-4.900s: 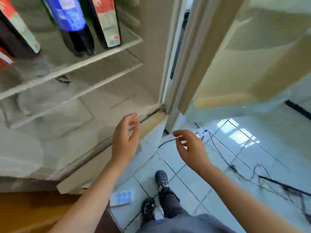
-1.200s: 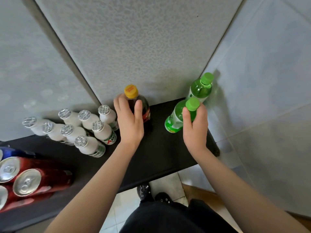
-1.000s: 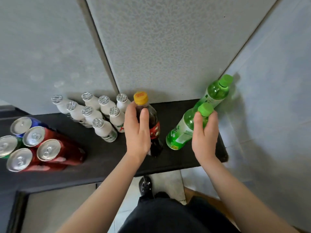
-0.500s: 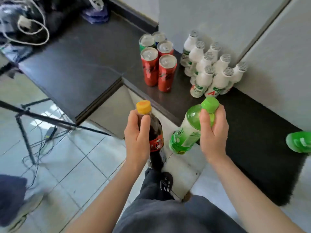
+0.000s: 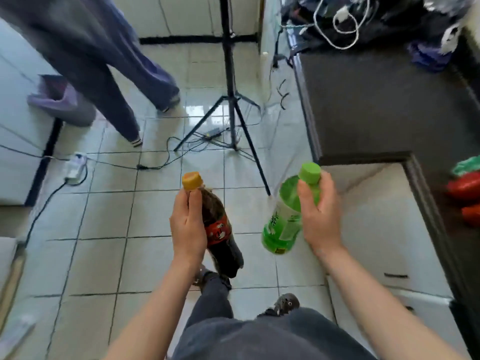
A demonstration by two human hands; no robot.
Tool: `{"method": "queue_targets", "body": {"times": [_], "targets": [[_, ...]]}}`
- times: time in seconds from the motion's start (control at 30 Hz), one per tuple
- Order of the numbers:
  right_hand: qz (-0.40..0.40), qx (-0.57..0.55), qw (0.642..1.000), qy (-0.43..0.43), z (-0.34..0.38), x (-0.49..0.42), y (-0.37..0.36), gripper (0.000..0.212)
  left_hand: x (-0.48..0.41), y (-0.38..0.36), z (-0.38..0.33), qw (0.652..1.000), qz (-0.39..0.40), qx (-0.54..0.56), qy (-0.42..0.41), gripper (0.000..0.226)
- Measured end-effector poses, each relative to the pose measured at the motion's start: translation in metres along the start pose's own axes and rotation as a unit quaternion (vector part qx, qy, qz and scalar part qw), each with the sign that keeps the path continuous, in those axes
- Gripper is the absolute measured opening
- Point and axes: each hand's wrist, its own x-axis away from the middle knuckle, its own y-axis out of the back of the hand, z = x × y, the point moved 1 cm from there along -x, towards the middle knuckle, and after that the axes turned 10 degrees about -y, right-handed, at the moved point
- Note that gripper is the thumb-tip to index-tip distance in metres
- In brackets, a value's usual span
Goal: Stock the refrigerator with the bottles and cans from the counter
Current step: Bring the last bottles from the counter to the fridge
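Note:
My left hand point(image 5: 188, 224) grips a dark drink bottle point(image 5: 220, 229) with a yellow cap and red label, near its neck. My right hand point(image 5: 319, 216) grips a green bottle point(image 5: 283, 222) with a green cap, just below the cap. Both bottles hang tilted over the tiled floor, in front of my body. The dark counter point(image 5: 376, 105) runs along the right side. Red cans point(image 5: 465, 188) and a green can top show blurred at its right edge. The refrigerator is out of view.
A black tripod point(image 5: 230, 100) stands on the floor ahead with cables point(image 5: 155, 165) around its feet. Another person's legs point(image 5: 124, 81) in dark trousers stand at the upper left. A power strip point(image 5: 75, 165) lies at the left. White cabinet fronts point(image 5: 368, 229) sit below the counter.
I lifted both bottles off the counter and turned left. The counter with cans and small white bottles has swung to the right edge; the floor, tripod and another person have come into view.

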Motion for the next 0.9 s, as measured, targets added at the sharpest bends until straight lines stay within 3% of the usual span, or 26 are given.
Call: {"method": "queue_targets", "body": {"times": [0.2, 0.4, 0.57, 0.7, 0.9], "targets": [[0.136, 0.021, 0.989, 0.052, 0.063, -0.012, -0.169, 0.003, -0.071, 0.151, 0.03, 0.99, -0.144, 0.009, -0.002, 0.037], [0.293, 0.015, 0.95, 0.111, 0.123, 0.0, -0.318, 0.011, -0.104, 0.272, 0.051, 0.96, -0.282, 0.005, 0.004, 0.033], [0.411, 0.02, 0.899, 0.147, 0.16, 0.019, -0.426, 0.007, -0.102, 0.351, 0.069, 0.916, -0.399, 0.0, 0.03, 0.031], [0.466, 0.021, 0.863, 0.193, 0.185, 0.037, -0.512, 0.019, -0.107, 0.405, 0.089, 0.873, -0.483, -0.015, 0.062, 0.036], [0.605, 0.005, 0.769, 0.207, 0.235, 0.063, -0.648, 0.002, -0.144, 0.488, 0.105, 0.798, -0.593, -0.027, 0.107, 0.033]]}}
